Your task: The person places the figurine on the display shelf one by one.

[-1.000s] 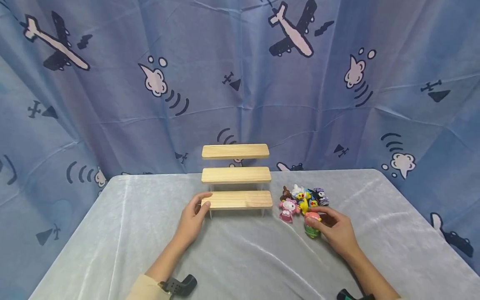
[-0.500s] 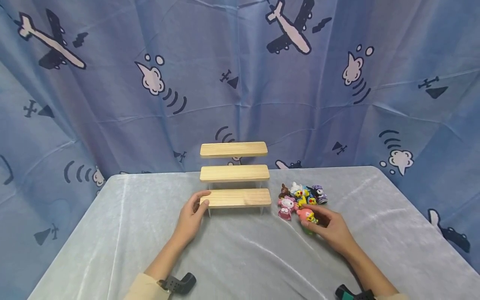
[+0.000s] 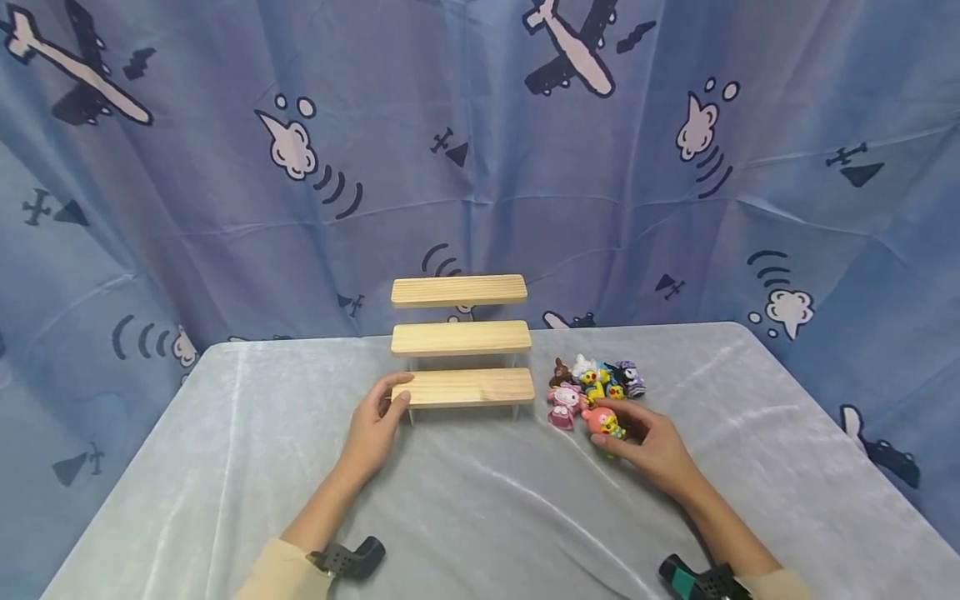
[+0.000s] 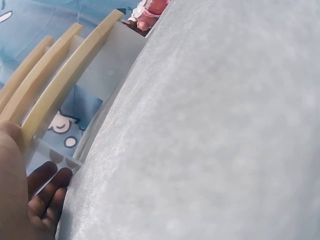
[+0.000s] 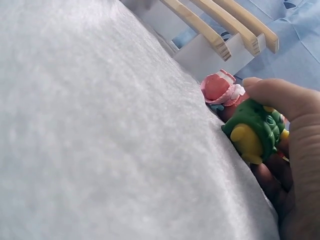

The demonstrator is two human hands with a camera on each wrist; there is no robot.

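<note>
A display stand (image 3: 472, 388) has three pale wooden shelves on clear supports. My left hand (image 3: 371, 429) holds the left end of its lowest shelf; in the left wrist view the thumb lies at that end and the other fingers are below it. Between thumb and fingers, my right hand (image 3: 656, 446) pinches a small toy figurine (image 3: 602, 421) with a pink head. The right wrist view shows its green and yellow underside (image 5: 250, 132), tilted close to the cloth. Just left of it lies a pink figurine (image 3: 562, 408), and several others (image 3: 596, 379) cluster behind.
Grey plush cloth (image 3: 480, 500) covers the table, with creases running across it. A blue curtain (image 3: 480, 167) printed with airplanes hangs behind the table's far edge. The stand is near that edge, left of the figurines.
My right hand has turned the figurine so its pink head points left, and has shifted slightly left. My left hand keeps its hold on the shelf. The head view has moved slightly.
</note>
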